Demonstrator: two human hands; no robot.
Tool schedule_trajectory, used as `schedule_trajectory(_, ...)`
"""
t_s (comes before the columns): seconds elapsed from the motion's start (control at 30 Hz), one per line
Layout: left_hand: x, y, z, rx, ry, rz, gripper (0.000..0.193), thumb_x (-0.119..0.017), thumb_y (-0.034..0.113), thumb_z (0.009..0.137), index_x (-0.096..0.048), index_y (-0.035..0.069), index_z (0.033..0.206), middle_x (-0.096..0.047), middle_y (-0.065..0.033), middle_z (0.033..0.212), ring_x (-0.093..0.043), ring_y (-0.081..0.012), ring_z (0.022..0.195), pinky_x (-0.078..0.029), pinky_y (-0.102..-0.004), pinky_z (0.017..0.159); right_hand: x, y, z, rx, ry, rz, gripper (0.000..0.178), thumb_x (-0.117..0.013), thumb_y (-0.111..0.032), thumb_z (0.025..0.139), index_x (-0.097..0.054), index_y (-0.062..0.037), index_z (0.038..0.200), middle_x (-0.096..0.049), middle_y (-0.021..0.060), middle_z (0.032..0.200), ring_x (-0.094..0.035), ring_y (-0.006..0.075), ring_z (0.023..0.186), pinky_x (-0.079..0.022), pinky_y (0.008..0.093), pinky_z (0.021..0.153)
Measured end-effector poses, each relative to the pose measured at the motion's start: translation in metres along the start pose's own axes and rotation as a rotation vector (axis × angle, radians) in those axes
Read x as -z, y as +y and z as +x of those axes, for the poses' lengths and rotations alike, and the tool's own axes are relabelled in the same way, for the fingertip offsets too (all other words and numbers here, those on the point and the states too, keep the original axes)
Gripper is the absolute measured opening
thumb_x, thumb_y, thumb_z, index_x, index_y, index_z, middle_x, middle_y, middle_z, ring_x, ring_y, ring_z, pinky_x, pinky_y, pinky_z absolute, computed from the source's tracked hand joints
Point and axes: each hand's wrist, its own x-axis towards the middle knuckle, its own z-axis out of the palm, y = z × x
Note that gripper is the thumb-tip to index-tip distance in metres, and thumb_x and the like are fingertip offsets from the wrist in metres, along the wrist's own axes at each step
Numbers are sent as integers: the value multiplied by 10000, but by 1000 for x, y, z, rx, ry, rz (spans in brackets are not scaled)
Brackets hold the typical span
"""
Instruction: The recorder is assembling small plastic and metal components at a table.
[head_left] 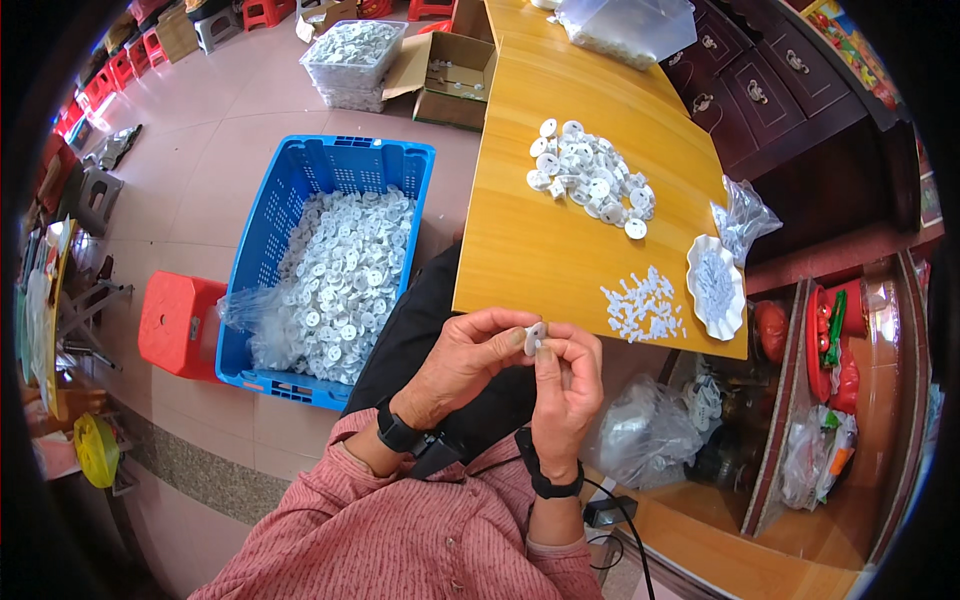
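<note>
With fingers (501, 346) closed, beside the near edge of the desk (510, 240), with left hand (440, 362) and right hand (567, 398) equally near: gripping a white disc (533, 337) from either side, tilted, its oval outline longest from near to far.

From here I see my left arm (372, 455) slanting up toward the right, while my right arm (556, 522) rises almost straight. The left hand (445, 365) bends inward, thumb and forefinger pinched. The right hand (566, 390) also pinches, its thumb upright, and the fingertips of both stand close together.
</note>
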Motion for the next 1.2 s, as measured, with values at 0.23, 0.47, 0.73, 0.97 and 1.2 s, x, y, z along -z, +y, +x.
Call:
schedule_trajectory(0.23,3,-1,0,34,-1,-81,248,-642,116,980,-659,-12,1192,-686,-115,1161,-663,-204,1064,-559,-376,920,1,-5,1,-133,-21,214,60,-602,-23,974,-594,36,967,-543,122,1161,-593,154,967,-533,281,830)
schedule_trajectory(0.47,2,1,-2,28,3,-36,244,-651,100,972,-665,-12,1189,-691,-114,1147,-667,-204,1051,-558,-379,923,-1,-3,2,-96,-22,166,50,-618,1,958,-598,46,960,-538,123,1157,-603,162,962,-548,288,833)
schedule_trajectory(0.73,0,22,-6,-14,61,68,240,-642,104,981,-664,-18,1187,-703,-100,1089,-686,-165,941,-585,-293,792,-1,7,-1,-67,-2,66,24,-618,22,949,-606,38,962,-569,123,1141,-599,147,927,-527,260,784)
schedule_trajectory(0.97,30,59,-7,-274,393,217,235,-647,112,970,-667,-11,1170,-708,-84,996,-656,-127,795,-554,-260,683,7,5,-1,-135,-16,24,61,-659,-17,934,-620,30,930,-624,91,1058,-597,130,830,-510,257,743)
schedule_trajectory(1.2,101,76,-12,-416,781,160,243,-687,83,937,-668,6,1167,-687,-41,948,-662,-128,793,-554,-249,689,9,15,0,-91,-12,-54,72,-686,-34,913,-633,14,915,-653,89,979,-611,144,820,-514,264,731)
